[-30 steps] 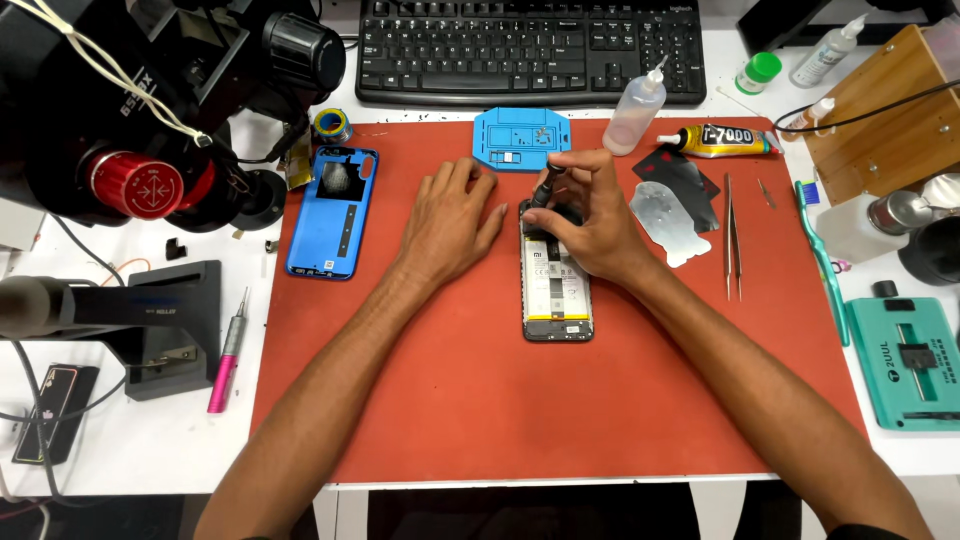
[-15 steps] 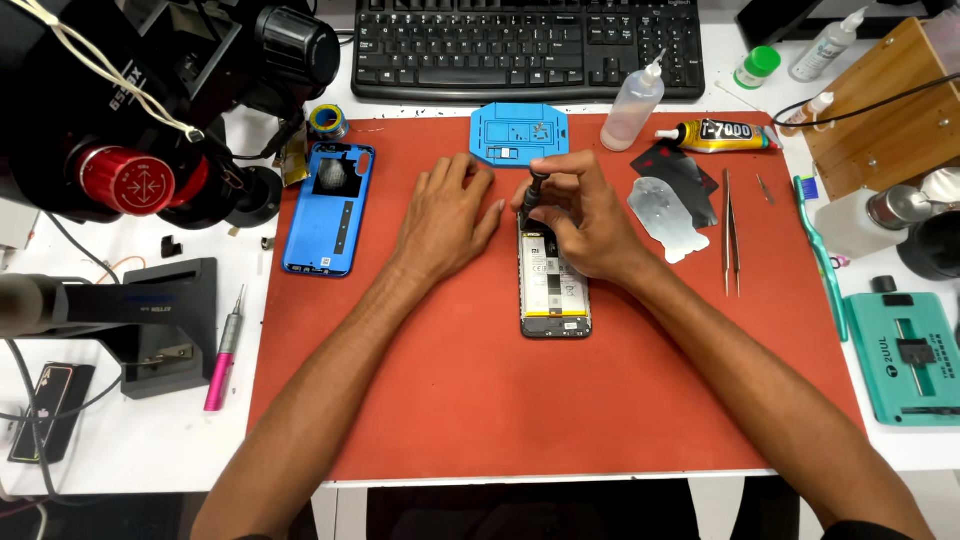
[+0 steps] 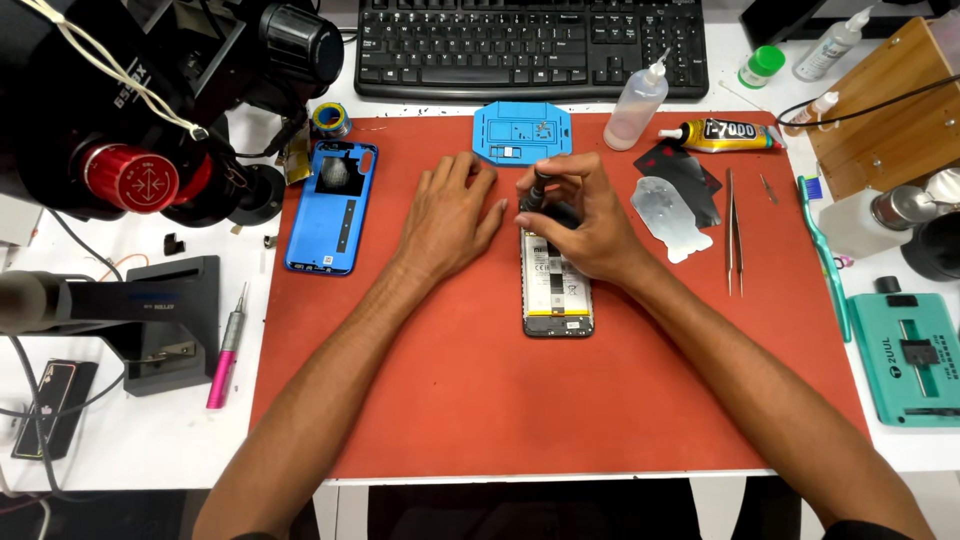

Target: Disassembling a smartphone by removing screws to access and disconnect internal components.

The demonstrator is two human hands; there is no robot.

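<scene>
The right hand [image 3: 585,225] pinches a small screwdriver [image 3: 537,190] over the open phone [image 3: 556,290], likely working a screw. The left hand [image 3: 448,215] lies spread flat just left; steady pressure matters next

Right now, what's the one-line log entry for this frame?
left hand: flat on red mat | right hand: holding dark tool over opened phone | blue back cover: left, apart

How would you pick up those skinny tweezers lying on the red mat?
Probably pinch the tweezers around the middle of the two thin legs, coming straight down from above. They lie flat and run lengthwise away from the person, with bare red mat on both long sides, so fingers fit either side.
</scene>
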